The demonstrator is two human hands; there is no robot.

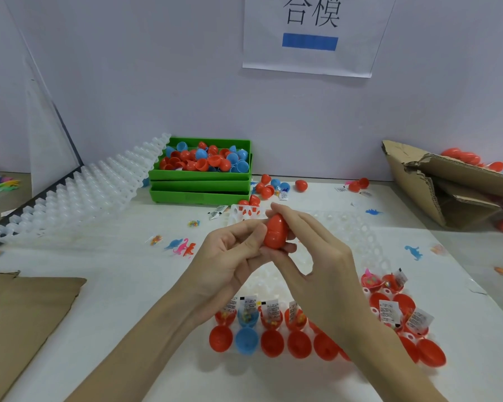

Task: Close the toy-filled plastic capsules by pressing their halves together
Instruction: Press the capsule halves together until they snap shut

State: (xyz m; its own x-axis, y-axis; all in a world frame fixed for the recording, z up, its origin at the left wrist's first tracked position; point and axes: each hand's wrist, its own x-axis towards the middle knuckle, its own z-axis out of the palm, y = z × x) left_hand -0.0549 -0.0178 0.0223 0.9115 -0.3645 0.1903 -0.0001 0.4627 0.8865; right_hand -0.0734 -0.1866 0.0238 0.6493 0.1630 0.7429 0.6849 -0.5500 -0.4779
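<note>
Above the white bench, the red capsule is pinched between the left hand and right hand, fingers curled round it. The halves should be squeezed squarely until the seam closes.

— What carries it all?
— A white table. A stack of green trays sits at upper centre, with a white moulded rack leaning beside it at the left.
— And lower down?
— A white holder tray at centre and lower right, brown cardboard at lower left, a torn cardboard box at upper right.
— Loose bits?
— Small toy dinosaurs left of centre, a blue dinosaur at right, and closed red capsules near the trays.
</note>
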